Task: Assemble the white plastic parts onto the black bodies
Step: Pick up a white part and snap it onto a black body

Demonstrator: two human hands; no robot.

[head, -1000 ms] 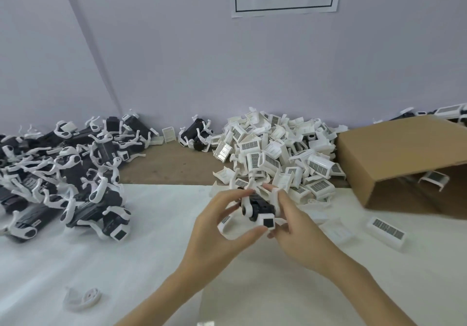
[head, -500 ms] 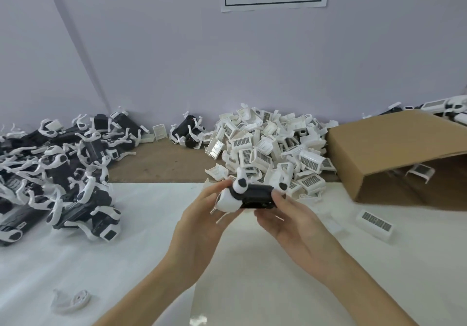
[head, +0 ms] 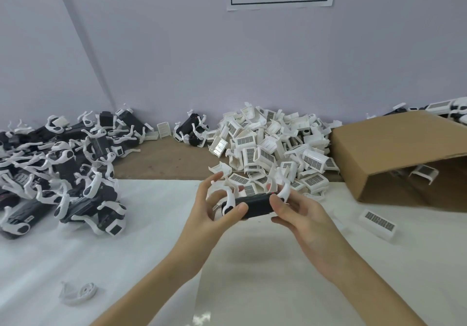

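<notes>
We hold one black body [head: 255,205] level above the white mat [head: 151,249], just before the heap of white vented covers [head: 267,148]. Left hand [head: 212,214] pinches its left end, thumb on the white arm [head: 228,200]; right hand [head: 300,214] grips the right end. Best to brace both ends, seat the next cover squarely, and press evenly so the clips don't bend.

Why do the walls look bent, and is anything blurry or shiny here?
Head view: the wide lens bows the wall corner and stretches the edges; light is soft and even; a small glare spot shines on the white sheet near the bottom; both hands and the black body they hold look slightly motion-soft.
</notes>
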